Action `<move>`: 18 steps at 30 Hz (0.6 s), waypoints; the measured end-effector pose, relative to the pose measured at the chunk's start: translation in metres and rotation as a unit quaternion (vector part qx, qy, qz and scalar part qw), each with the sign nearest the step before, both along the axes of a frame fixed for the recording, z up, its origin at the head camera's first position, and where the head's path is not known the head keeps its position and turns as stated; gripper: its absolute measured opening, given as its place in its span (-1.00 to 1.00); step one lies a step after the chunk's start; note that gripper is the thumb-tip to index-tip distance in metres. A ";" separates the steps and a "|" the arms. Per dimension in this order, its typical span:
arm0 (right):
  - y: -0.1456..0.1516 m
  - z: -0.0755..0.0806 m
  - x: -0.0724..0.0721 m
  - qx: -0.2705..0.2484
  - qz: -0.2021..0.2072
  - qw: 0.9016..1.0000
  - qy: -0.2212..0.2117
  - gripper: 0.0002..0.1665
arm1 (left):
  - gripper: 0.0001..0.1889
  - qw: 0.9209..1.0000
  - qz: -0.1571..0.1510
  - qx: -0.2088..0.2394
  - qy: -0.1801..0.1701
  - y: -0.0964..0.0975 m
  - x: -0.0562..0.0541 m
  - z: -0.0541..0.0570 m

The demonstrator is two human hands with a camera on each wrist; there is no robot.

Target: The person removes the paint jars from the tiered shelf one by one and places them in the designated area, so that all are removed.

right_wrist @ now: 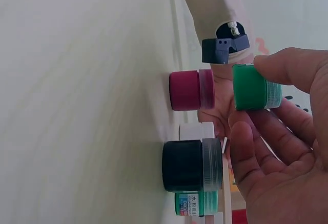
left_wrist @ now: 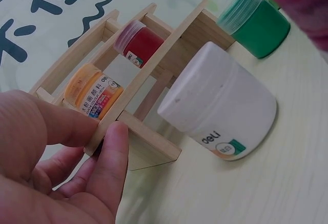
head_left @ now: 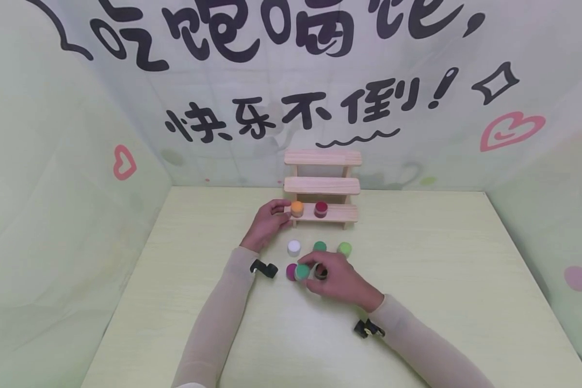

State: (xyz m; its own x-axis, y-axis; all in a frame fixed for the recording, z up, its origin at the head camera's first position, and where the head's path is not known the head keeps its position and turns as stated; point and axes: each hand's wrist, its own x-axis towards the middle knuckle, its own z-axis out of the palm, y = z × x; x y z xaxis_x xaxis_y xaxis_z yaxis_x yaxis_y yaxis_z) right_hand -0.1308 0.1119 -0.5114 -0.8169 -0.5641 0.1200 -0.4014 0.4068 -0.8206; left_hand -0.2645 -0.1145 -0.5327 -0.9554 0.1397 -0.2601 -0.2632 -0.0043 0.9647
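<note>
My left hand [head_left: 267, 225] pinches the left end of the lowest step of a three-step wooden rack [head_left: 322, 185], thumb and fingers at its corner. Beside those fingers, an orange paint jar [left_wrist: 94, 92] stands on that step, with a dark red paint jar [left_wrist: 143, 44] to its right. Between thumb and fingertips, my right hand [head_left: 338, 276] holds a green paint jar [right_wrist: 249, 87] above the table. Below it stand a magenta paint jar [right_wrist: 185, 90] and a dark paint jar [right_wrist: 182, 165], the latter partly hidden by the right hand in the head view.
Behind these, a white paint jar [head_left: 294, 248], another green jar [head_left: 320, 246] and a light green jar [head_left: 345, 248] stand in a row before the rack. The pale table [head_left: 417, 242] meets a printed cloth backdrop [head_left: 252, 167] behind the rack. Cloth walls rise at both sides.
</note>
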 end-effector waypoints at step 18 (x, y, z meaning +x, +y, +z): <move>-0.009 -0.010 0.016 0.041 0.045 0.998 0.026 -0.52 | -0.61 1.000 -0.002 -0.005 -0.007 -0.001 0.000 0.001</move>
